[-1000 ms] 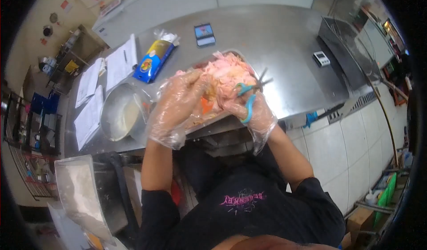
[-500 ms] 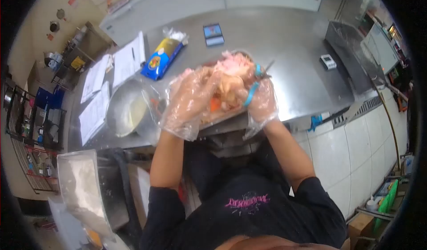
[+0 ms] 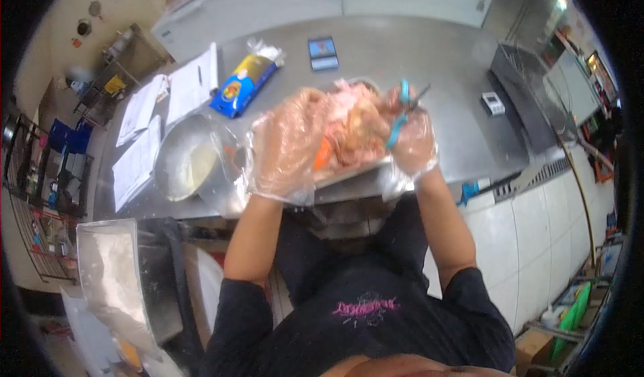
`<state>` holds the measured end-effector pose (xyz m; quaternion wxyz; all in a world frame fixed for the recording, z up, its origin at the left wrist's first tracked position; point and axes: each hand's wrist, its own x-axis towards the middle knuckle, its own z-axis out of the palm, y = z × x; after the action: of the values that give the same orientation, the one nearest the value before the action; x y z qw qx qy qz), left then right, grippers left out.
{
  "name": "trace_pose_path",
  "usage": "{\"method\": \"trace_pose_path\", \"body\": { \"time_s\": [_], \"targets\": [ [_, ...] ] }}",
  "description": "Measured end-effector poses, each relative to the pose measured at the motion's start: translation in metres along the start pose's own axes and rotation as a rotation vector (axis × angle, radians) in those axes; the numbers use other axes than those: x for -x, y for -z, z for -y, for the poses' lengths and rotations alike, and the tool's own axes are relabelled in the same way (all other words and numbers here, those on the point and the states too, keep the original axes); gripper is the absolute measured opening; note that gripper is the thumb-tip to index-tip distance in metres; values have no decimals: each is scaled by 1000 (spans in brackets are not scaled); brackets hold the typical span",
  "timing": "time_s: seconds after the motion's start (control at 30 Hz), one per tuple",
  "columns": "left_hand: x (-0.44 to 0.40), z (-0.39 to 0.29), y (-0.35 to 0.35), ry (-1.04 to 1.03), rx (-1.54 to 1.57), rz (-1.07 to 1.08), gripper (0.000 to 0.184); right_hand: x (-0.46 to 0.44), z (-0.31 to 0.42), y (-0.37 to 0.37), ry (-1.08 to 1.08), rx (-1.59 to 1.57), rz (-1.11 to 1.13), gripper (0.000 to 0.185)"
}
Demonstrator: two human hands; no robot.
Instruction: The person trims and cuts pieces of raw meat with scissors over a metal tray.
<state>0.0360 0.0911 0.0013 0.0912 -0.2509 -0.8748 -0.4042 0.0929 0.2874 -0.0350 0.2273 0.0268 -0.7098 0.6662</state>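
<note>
Pale pink raw meat [image 3: 349, 105] is heaped in a metal tray [image 3: 349, 174] at the table's near edge. My left hand [image 3: 288, 142], in a clear plastic glove, is over the left side of the heap with its fingers curled against meat; their tips are hidden. My right hand [image 3: 410, 139], gloved too, is closed round blue-handled scissors [image 3: 398, 130] at the tray's right side, the blades pointing up and right. Between the hands lies a yellowish piece of meat [image 3: 365, 122]. Something orange [image 3: 323, 154] shows beside my left hand.
Left of the tray are a metal bowl [image 3: 191, 159] with pale contents, papers [image 3: 137, 176] and a blue-yellow packet [image 3: 245, 85]. A phone [image 3: 323, 54] lies beyond the tray; a white timer [image 3: 492, 103] is at the right. A bin of white powder [image 3: 121, 283] stands at lower left.
My right hand has moved right and slightly up with the scissors, away from my left hand. More of the yellowish meat shows between them. The whole view has also shifted.
</note>
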Motion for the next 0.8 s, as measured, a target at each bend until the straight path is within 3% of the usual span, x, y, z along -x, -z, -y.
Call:
{"method": "trace_pose_path", "body": {
  "time_s": [0.07, 0.13, 0.17, 0.3, 0.37, 0.4, 0.47, 0.5, 0.53, 0.6, 0.63, 0.73, 0.77, 0.8],
  "targets": [
    [-4, -17, 3, 25, 37, 56, 34, -5, -6, -2, 82, -17, 7, 39],
    [-1, -4, -18, -100, 794, 219, 45, -11, 5, -5, 118, -44, 48, 36],
    [3, -11, -14, 66, 1052, 462, 57, -6, 11, -5, 122, -72, 73, 34],
    [22, 17, -27, 383, 1405, 538, 48, 0, 5, 1, 143, -185, 113, 30],
    [10, -29, 10, 295, 547, 644, 34, -3, 14, 3, 119, -273, 75, 29],
    [12, -14, 1, 268, 543, 637, 34, -5, 14, 4, 146, -267, 73, 29],
    [23, 26, -24, -352, 89, 135, 26, -1, 5, 6, 113, -398, 10, 32],
    [17, 3, -7, 28, 343, 342, 29, -5, -7, 9, 159, -362, 1, 34],
    [16, -3, -5, -5, 338, 326, 29, -8, -9, 9, 195, -358, 3, 34],
    [19, -12, -9, 94, 832, 206, 31, -5, -10, 6, 265, -221, -46, 35],
    [23, -14, -11, 166, 1082, 149, 33, -3, -3, 0, 257, -304, -49, 35],
    [24, -12, -16, 310, 1346, 81, 33, -5, -12, 7, 251, -27, -50, 35],
    [24, -17, -10, 264, 1353, 112, 40, 0, -9, 4, 190, -158, -79, 28],
    [24, -30, -10, 501, 1581, 69, 53, 10, -13, 6, 141, -160, -82, 28]
  ]
}}
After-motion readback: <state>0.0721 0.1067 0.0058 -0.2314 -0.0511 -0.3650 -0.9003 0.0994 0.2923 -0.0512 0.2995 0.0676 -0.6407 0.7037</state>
